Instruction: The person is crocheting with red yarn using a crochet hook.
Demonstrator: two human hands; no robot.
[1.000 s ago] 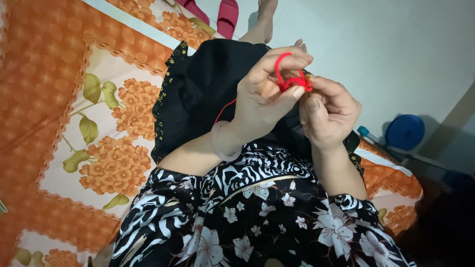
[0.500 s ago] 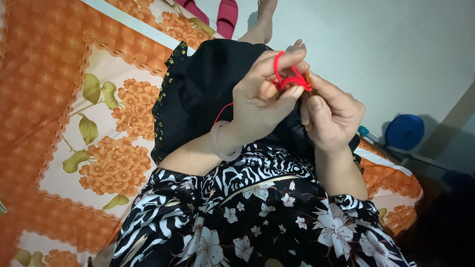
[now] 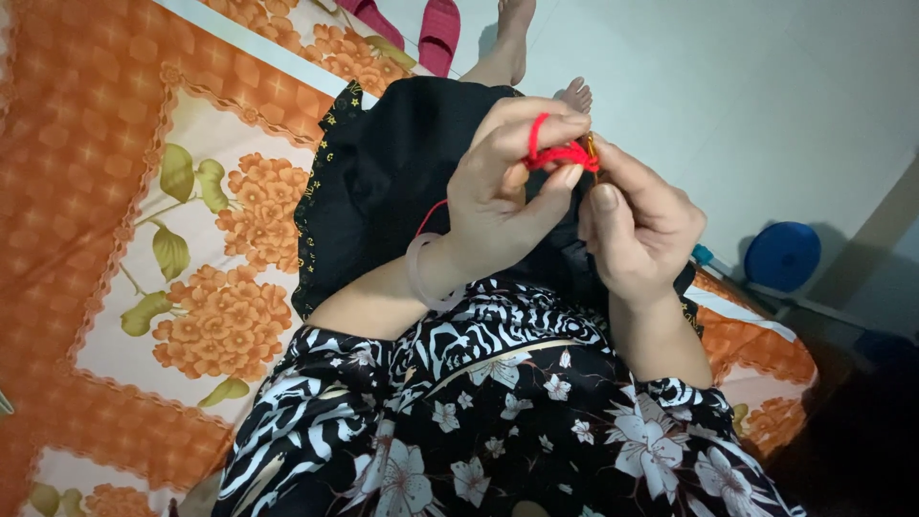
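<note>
My left hand (image 3: 503, 206) is raised in front of me with red yarn (image 3: 555, 153) looped over its index finger and pinched by the thumb. A thin red strand runs down past the pale bangle (image 3: 421, 273) on that wrist. My right hand (image 3: 641, 225) presses against the left one and grips a thin crochet hook (image 3: 593, 146) at the small red stitches; only its tip shows. Both hands hover over the black cloth (image 3: 383, 182) on my lap.
I sit on a bed with an orange floral sheet (image 3: 144, 239). My bare feet (image 3: 517, 24) rest on the pale floor near pink slippers (image 3: 436, 33). A blue round object (image 3: 780, 254) lies on the floor at the right.
Both hands have shifted very slightly together; the left fingers have curled a bit more over the red yarn loop. The grip on yarn and hook is the same.
</note>
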